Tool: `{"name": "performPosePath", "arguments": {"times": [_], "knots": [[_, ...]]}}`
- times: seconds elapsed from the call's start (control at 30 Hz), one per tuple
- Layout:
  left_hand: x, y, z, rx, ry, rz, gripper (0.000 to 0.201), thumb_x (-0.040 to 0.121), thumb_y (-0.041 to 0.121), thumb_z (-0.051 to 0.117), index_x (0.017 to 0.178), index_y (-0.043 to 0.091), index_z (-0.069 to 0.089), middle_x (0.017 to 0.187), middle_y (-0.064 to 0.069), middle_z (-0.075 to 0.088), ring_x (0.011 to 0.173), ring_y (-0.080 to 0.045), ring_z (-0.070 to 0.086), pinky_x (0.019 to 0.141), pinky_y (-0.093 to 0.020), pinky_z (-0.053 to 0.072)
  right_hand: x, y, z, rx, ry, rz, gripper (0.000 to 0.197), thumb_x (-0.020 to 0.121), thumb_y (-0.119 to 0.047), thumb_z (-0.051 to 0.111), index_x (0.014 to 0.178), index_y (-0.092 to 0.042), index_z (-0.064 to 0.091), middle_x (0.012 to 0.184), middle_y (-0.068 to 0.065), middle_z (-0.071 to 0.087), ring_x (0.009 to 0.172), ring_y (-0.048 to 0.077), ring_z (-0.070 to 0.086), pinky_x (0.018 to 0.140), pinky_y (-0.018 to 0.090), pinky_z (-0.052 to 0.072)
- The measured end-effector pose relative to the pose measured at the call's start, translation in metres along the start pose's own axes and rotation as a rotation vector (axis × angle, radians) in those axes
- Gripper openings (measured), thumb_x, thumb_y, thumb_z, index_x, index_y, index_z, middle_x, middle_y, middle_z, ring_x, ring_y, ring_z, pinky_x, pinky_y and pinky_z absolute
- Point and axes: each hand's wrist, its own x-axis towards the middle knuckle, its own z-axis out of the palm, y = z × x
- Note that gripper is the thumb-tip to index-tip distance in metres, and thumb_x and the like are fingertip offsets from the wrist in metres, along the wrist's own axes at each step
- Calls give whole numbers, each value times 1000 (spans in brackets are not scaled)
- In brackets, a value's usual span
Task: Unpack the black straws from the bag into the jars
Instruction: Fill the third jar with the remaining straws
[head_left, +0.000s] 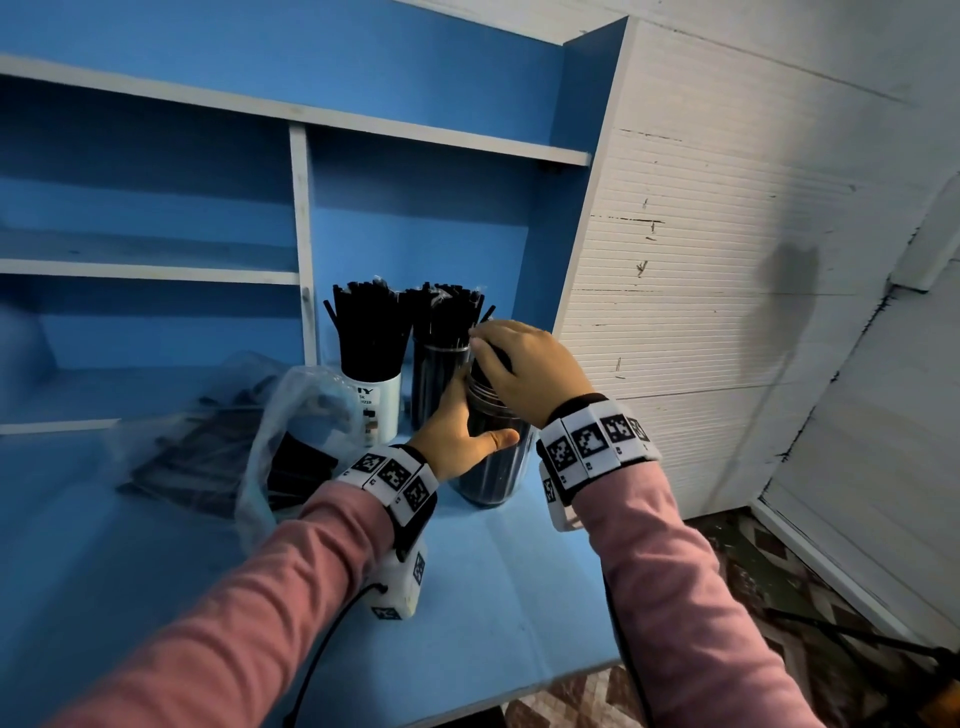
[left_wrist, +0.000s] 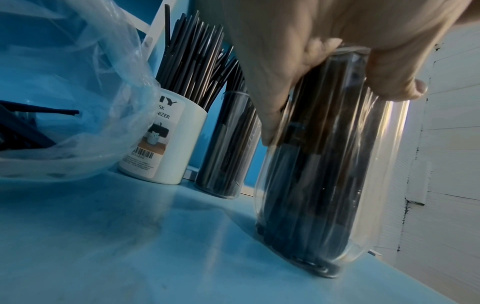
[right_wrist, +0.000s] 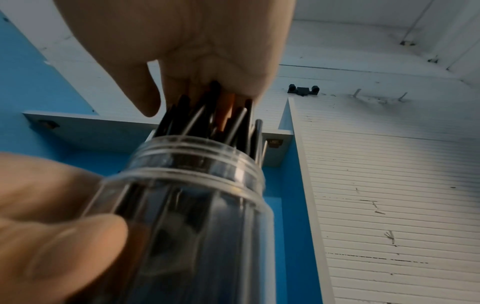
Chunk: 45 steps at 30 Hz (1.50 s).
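A clear jar (head_left: 491, 470) full of black straws stands on the blue tabletop (head_left: 467, 597) near its right edge. My left hand (head_left: 460, 431) grips the jar's side, thumb toward me; in the left wrist view its fingers (left_wrist: 275, 107) wrap the clear jar (left_wrist: 337, 185). My right hand (head_left: 524, 366) is curled over the tops of the black straws (right_wrist: 207, 115) that stick out of the jar's threaded mouth (right_wrist: 197, 156). The crumpled clear plastic bag (head_left: 291, 426) lies to the left with more black straws (head_left: 298, 467) inside.
Behind stand a white labelled jar (head_left: 371, 397) and a second clear jar (head_left: 436, 374), both packed with straws. Another wrapped bundle of straws (head_left: 192, 457) lies far left. Blue shelves (head_left: 156, 270) rise behind and a white ribbed wall (head_left: 727, 312) stands on the right.
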Motion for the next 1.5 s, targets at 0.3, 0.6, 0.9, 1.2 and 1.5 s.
{"name": "performPosePath", "arguments": {"times": [0.3,0.6,0.9,1.2,1.5], "knots": [[-2,5,-13,17,-50,51,106,77,20,77,153,17,2,153,9,23,138,-1,26,111,-18,24,-10,-4,-2,-133,-147,36,53,100,-48,30,148,-26,31,155,-10,28,145,11,18,119,37,13],[-32,5,-114,383,381,121,39,77,5,69,111,22,67,114,-2,61,106,-16,56,92,-24,40,-8,-40,2,128,291,-100,40,92,-36,45,120,-14,61,119,1,64,113,22,52,98,30,39],[-79,-32,-166,530,225,-34,48,76,-7,68,119,15,66,118,-9,65,109,-23,60,87,-23,41,-4,-94,79,361,-305,17,34,91,-22,59,122,-9,60,118,11,63,110,26,57,94,28,42],[-92,-41,-178,370,117,-71,73,88,-10,46,126,52,51,97,9,72,54,-12,38,52,-23,38,13,-122,128,128,-710,30,42,93,-28,59,128,-6,55,125,14,60,113,31,55,95,35,44],[-100,-39,-177,235,142,-101,68,88,-10,48,124,47,52,124,15,61,45,-5,34,44,-20,33,8,-130,166,-20,-771,10,72,82,-43,68,142,-18,35,130,18,52,116,36,53,93,39,45]]}}
